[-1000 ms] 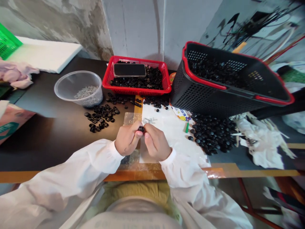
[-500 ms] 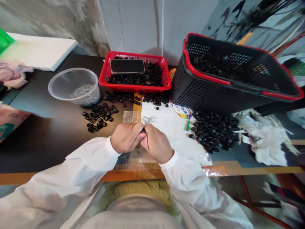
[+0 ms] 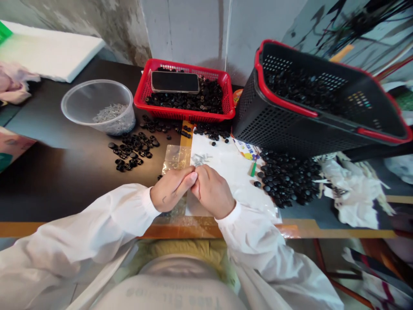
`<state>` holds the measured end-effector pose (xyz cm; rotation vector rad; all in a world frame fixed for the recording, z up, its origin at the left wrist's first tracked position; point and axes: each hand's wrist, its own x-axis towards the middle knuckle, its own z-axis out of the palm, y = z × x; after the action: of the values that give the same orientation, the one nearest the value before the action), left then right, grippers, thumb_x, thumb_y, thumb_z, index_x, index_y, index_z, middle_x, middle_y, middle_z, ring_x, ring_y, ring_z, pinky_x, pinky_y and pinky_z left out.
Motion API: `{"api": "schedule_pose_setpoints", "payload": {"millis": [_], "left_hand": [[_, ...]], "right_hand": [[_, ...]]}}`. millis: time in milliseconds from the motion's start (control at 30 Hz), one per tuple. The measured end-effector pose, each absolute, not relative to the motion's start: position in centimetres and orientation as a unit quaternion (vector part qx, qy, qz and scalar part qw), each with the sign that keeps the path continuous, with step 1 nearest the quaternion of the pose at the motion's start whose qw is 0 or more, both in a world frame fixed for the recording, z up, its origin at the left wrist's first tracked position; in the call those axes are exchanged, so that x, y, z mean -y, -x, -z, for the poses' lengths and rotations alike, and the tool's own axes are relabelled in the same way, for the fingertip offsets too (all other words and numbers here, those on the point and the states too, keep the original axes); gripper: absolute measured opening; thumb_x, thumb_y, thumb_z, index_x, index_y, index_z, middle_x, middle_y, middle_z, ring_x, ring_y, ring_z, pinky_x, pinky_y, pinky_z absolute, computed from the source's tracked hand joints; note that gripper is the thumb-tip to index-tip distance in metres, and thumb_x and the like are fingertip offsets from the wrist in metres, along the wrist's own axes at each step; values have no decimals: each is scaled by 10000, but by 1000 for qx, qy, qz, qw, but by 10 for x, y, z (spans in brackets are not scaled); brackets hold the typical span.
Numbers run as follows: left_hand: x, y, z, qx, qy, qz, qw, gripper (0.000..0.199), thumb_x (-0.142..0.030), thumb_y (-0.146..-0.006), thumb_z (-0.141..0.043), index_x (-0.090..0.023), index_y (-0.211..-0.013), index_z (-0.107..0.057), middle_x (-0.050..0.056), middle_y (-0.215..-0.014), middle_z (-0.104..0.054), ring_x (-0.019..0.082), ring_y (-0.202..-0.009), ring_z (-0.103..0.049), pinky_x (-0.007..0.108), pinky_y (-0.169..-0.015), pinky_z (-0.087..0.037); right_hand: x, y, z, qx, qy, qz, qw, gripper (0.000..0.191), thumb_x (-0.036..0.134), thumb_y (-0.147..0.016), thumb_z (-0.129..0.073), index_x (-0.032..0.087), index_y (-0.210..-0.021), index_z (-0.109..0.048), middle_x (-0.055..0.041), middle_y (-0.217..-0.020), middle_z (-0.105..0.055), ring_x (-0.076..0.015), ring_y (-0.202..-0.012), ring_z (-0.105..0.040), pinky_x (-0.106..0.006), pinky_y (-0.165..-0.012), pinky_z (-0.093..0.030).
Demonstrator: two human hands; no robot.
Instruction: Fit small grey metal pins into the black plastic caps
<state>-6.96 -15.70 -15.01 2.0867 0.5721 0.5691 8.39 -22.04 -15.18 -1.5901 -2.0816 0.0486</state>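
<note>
My left hand (image 3: 172, 189) and my right hand (image 3: 213, 190) meet above the front of the white sheet (image 3: 232, 181), fingertips pressed together. Both are closed, and the fingers cover whatever lies between them. Just beyond the fingertips, small grey metal pins (image 3: 202, 159) lie on the sheet. A clear plastic piece (image 3: 174, 157) is partly under my left hand. Left of it spreads a group of black ring-like parts (image 3: 135, 148). To the right of my right hand is a heap of round black caps (image 3: 288, 178), with a small green-handled tool (image 3: 253, 169) beside it.
A clear tub (image 3: 97, 101) of metal pins stands at the left. Behind the sheet, a red basket (image 3: 183, 115) of black parts has a phone (image 3: 175, 82) on top. A tall black basket (image 3: 309, 133) stands back right, and white cloth gloves (image 3: 353, 189) lie at the right.
The small dark piece that showed between my fingertips is now hidden. My left fingers have straightened slightly and more of the clear plastic piece shows. The whole view has shifted a little.
</note>
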Motion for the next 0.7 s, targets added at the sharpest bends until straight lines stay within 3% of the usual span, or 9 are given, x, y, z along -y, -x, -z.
{"api": "schedule_pose_setpoints", "payload": {"millis": [67, 167, 300, 433, 567, 700], "left_hand": [[153, 71, 150, -215, -852, -235, 417, 387, -420, -1065, -234, -205, -815, -438, -9, -692, -535, 136, -600, -540, 257, -603, -445], [143, 73, 151, -199, -901, -266, 278, 434, -522, -1046, -192, -206, -868, -431, 6, -703, -553, 158, -577, -534, 274, -544, -410], [132, 75, 149, -157, -940, -286, 102, 386, -447, -1054, -213, -193, -888, -451, 54, -788, -599, 179, -632, -556, 288, -546, -401], [129, 78, 146, -138, -958, -252, -21, 285, -334, -1035, -337, -182, -847, -489, 63, -804, -611, 192, -674, -566, 298, -530, -371], [132, 78, 143, -128, -956, -257, -52, 248, -261, -1010, -378, -180, -816, -509, 50, -776, -611, 183, -646, -548, 302, -525, -353], [137, 78, 141, -130, -948, -287, -34, 327, -341, -1036, -327, -188, -807, -504, 41, -743, -611, 181, -625, -538, 310, -526, -343]], "right_hand": [[220, -86, 148, 767, 582, -23, 269, 197, 273, -1007, -355, 206, -910, -512, -73, -828, -577, -235, -784, -573, -342, -681, -456], [219, -90, 145, 758, 556, -104, 326, 273, 349, -1024, -286, 209, -914, -493, -80, -850, -566, -239, -813, -562, -359, -702, -465], [219, -94, 149, 676, 495, -359, 411, 421, 527, -1035, -203, 222, -917, -468, -42, -837, -532, -191, -760, -557, -328, -679, -494], [217, -95, 156, 545, 437, -576, 424, 417, 640, -980, -359, 236, -942, -456, 2, -825, -481, -147, -681, -538, -282, -589, -516], [215, -94, 159, 493, 383, -635, 455, 411, 643, -928, -505, 235, -908, -451, 20, -806, -461, -132, -680, -513, -283, -622, -538], [217, -92, 159, 491, 362, -637, 471, 355, 579, -962, -499, 232, -896, -464, 26, -789, -468, -123, -653, -514, -271, -607, -517]]}}
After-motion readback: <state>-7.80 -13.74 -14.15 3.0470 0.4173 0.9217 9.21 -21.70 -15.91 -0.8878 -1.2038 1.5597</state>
